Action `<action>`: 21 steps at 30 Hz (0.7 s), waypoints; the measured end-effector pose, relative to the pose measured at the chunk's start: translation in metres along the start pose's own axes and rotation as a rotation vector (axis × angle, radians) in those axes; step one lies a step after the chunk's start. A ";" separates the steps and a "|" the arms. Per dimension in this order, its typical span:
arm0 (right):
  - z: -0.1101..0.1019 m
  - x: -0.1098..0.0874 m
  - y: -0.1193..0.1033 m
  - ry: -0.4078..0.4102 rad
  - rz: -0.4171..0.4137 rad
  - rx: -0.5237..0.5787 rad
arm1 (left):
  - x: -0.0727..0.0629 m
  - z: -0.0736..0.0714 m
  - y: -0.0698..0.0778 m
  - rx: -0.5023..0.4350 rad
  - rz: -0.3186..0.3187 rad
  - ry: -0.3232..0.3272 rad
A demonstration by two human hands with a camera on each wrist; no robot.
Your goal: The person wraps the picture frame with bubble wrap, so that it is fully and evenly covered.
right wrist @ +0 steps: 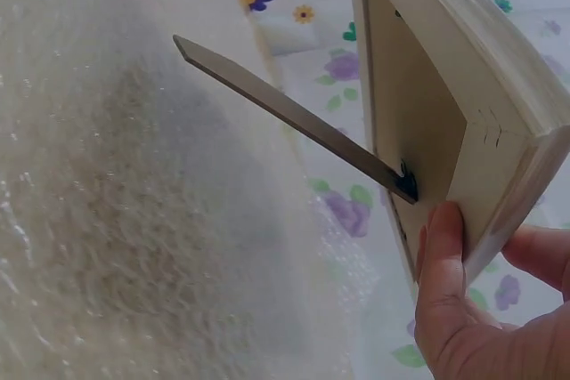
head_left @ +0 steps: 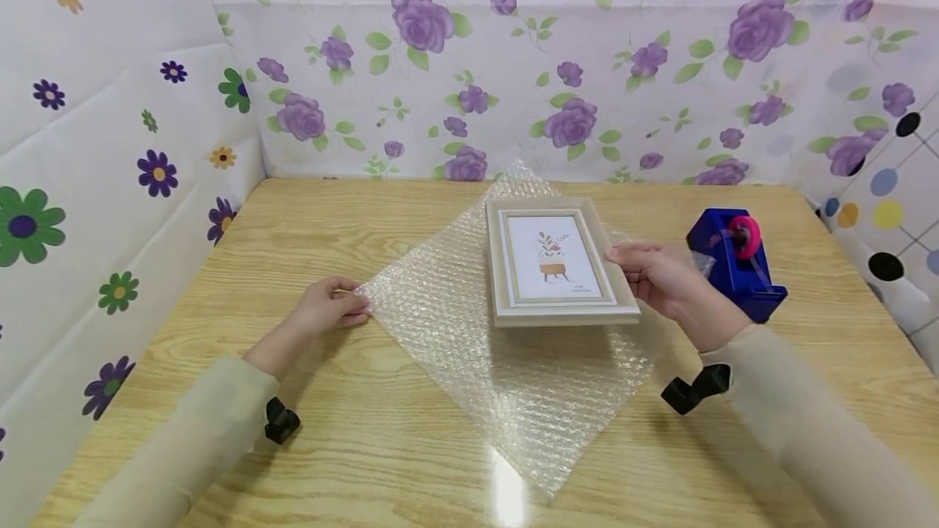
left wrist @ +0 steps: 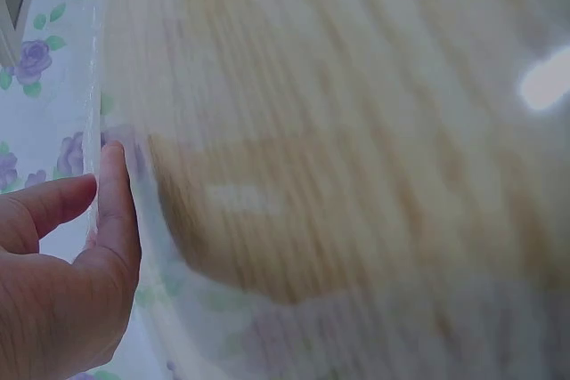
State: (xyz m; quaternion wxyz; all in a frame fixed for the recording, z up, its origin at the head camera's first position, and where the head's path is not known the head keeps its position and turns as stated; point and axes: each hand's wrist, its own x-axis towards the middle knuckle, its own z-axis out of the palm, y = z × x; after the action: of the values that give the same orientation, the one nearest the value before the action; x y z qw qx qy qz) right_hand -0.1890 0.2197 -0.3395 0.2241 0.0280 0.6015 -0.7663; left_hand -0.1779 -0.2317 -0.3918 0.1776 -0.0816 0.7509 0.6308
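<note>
1. Currently, the picture frame [head_left: 555,263] is held face-up over the bubble wrap [head_left: 440,316], which is spread cornerwise on the table [head_left: 315,235]; the frame appears to be raised off the sheet.
2. R hand [head_left: 663,279]: fingers [right wrist: 443,255] are clamped on the frame's R side. A firm grip is rec'd, as support is given at one side only & the far side may droop.
3. L hand [head_left: 326,306]: fingers [left wrist: 116,202] are pinched on the wrap's L corner. Light tension should suffice; if pulled hard, the sheet may be skewed.
4. Back strut [right wrist: 294,119] is swung out from the rear panel. It should be folded flat before the frame is lowered, else the wrap may be snagged or the frame propped up. Whether the wrap is touched by the strut can't be told.
5. Pos.: in the head view, the frame is seen over the sheet's far half. It should be centred w/ approx. equal margins.
6. Tape dispenser [head_left: 722,279] is located near the R hand; knocks should be avoided.
</note>
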 end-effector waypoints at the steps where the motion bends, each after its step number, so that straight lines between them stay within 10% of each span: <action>1: 0.001 0.001 0.002 -0.001 0.003 -0.002 | 0.001 0.000 0.000 -0.003 0.001 0.000; 21: 0.009 0.026 0.030 0.108 0.090 -0.071 | 0.006 -0.003 -0.004 0.059 -0.031 -0.036</action>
State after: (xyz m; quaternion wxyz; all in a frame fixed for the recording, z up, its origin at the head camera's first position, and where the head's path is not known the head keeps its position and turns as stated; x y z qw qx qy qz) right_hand -0.1993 0.1978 -0.3721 0.2262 0.0884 0.6379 -0.7309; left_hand -0.1831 -0.2343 -0.3971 0.2033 -0.0767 0.7646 0.6068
